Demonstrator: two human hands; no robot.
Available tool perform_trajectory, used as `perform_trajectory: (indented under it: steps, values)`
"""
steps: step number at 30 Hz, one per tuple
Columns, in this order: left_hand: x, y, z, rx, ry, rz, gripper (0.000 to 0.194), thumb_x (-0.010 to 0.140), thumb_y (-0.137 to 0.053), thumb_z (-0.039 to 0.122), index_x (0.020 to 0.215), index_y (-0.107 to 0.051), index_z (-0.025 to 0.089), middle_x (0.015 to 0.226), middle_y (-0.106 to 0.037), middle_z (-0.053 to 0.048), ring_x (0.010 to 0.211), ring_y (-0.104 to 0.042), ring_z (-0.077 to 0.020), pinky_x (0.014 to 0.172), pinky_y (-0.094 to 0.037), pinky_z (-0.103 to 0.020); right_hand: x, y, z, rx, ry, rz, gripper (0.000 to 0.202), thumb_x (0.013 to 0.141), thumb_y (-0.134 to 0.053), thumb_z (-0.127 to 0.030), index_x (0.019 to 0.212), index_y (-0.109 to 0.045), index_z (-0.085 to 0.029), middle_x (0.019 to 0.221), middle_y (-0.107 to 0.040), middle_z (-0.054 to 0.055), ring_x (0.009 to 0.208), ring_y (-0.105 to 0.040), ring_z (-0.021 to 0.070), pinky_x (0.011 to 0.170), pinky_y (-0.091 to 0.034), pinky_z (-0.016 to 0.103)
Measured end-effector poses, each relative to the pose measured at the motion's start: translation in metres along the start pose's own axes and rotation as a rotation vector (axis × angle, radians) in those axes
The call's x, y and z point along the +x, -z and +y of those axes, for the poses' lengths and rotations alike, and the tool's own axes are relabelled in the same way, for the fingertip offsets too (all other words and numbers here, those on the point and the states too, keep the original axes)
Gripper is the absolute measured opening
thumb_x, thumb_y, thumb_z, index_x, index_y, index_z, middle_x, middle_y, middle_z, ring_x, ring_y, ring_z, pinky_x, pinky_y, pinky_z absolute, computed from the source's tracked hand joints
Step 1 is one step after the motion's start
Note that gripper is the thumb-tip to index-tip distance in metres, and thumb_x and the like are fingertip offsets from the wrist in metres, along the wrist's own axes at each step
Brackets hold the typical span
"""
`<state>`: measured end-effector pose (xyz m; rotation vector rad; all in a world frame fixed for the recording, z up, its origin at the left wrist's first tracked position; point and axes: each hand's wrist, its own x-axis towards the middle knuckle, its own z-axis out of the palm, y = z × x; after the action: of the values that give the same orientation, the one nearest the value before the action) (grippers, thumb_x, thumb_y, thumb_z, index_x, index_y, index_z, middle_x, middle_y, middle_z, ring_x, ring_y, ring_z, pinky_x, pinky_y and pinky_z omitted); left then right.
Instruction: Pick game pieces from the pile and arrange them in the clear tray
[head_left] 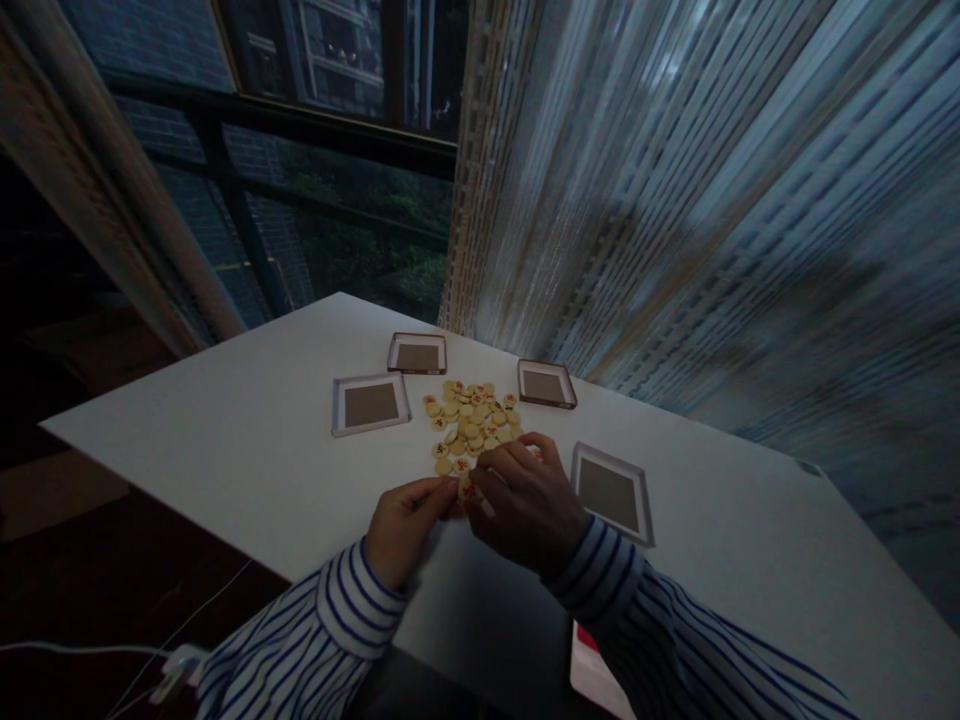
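Loosely heaped yellowish discs, some marked red or black — red-lettered piece pinched by left hand, right hand

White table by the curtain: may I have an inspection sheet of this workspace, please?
Surface: flat white tabletop.
Main things: heaped round cream discs, red or black markings; four shallow rectangular open boxes beside them.
Clutter: flat red-and-white object, partly hidden by blue-and-white striped right sleeve.
Hands: left hand and right hand, fingers at one red-marked disc; grip partly hidden.
Cables: thin white cables, lower left.
Surroundings: striped translucent curtain, dark railing, green foliage beyond.
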<state>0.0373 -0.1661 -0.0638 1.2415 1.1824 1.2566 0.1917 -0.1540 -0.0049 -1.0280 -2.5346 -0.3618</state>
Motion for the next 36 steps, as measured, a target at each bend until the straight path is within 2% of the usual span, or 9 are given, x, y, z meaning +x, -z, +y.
perform_trajectory:
  steps: [5,9,14,18,26,32,36]
  values:
    - [0.001,-0.005,0.004,-0.111,0.083,-0.085,0.033,0.069,-0.064,0.045,0.065,-0.069,0.013,0.055,-0.064,-0.001,0.053,-0.053,-0.0113,0.055,-0.044,-0.023,-0.008,0.006,0.004,0.046,-0.012,0.046,0.017,0.082,-0.049,-0.029,0.087,-0.061,-0.019,0.088,-0.064,0.004,0.082,-0.051,0.0167,0.084,-0.027,0.038]
    - [0.0,-0.012,0.005,-0.183,0.116,-0.14,0.033,0.069,-0.065,0.044,0.071,-0.069,0.011,0.06,-0.064,-0.003,0.058,-0.054,-0.0124,0.059,-0.044,-0.025,-0.016,0.007,0.009,0.079,-0.011,0.081,0.019,0.08,-0.053,-0.031,0.093,-0.059,-0.019,0.093,-0.064,0.004,0.085,-0.052,0.0173,0.081,-0.028,0.037]
    - [-0.003,-0.024,0.017,-0.234,0.151,-0.104,0.035,0.064,-0.07,0.043,0.076,-0.068,0.01,0.057,-0.064,-0.002,0.055,-0.054,-0.0118,0.057,-0.043,-0.024,-0.025,0.013,0.015,0.127,-0.006,0.199,0.018,0.078,-0.056,-0.027,0.092,-0.06,-0.017,0.088,-0.065,0.005,0.08,-0.054,0.017,0.072,-0.032,0.034]
    - [-0.005,-0.036,0.023,-0.271,0.179,-0.083,0.036,0.059,-0.073,0.042,0.076,-0.067,0.011,0.055,-0.064,-0.001,0.053,-0.056,-0.0117,0.056,-0.044,-0.023,-0.035,0.019,0.022,0.138,-0.024,0.226,0.02,0.08,-0.056,-0.03,0.093,-0.06,-0.016,0.088,-0.065,0.006,0.08,-0.054,0.0179,0.068,-0.032,0.032]
    - [-0.004,-0.06,0.025,-0.176,0.136,-0.133,0.03,0.059,-0.072,0.038,0.075,-0.068,0.012,0.055,-0.064,0.0,0.054,-0.057,-0.0121,0.057,-0.046,-0.024,-0.063,0.025,0.035,0.108,-0.064,0.231,0.019,0.081,-0.055,-0.031,0.093,-0.06,-0.017,0.085,-0.066,0.005,0.078,-0.055,0.0177,0.065,-0.032,0.032]
    - [0.0,-0.077,0.028,-0.136,0.112,-0.157,0.031,0.058,-0.071,0.035,0.078,-0.067,0.012,0.065,-0.068,-0.004,0.058,-0.06,-0.0138,0.058,-0.048,-0.027,-0.088,0.026,0.049,0.115,-0.167,0.284,0.018,0.079,-0.055,-0.026,0.093,-0.06,-0.017,0.086,-0.067,0.006,0.079,-0.057,0.0179,0.068,-0.035,0.033]
    - [0.005,-0.086,0.028,-0.002,0.049,-0.176,0.028,0.062,-0.067,0.033,0.081,-0.067,0.012,0.069,-0.069,-0.005,0.063,-0.062,-0.0164,0.061,-0.049,-0.028,-0.106,0.021,0.064,0.091,-0.242,0.305,0.017,0.077,-0.057,-0.024,0.092,-0.06,-0.017,0.088,-0.067,0.006,0.081,-0.058,0.0189,0.07,-0.039,0.034]
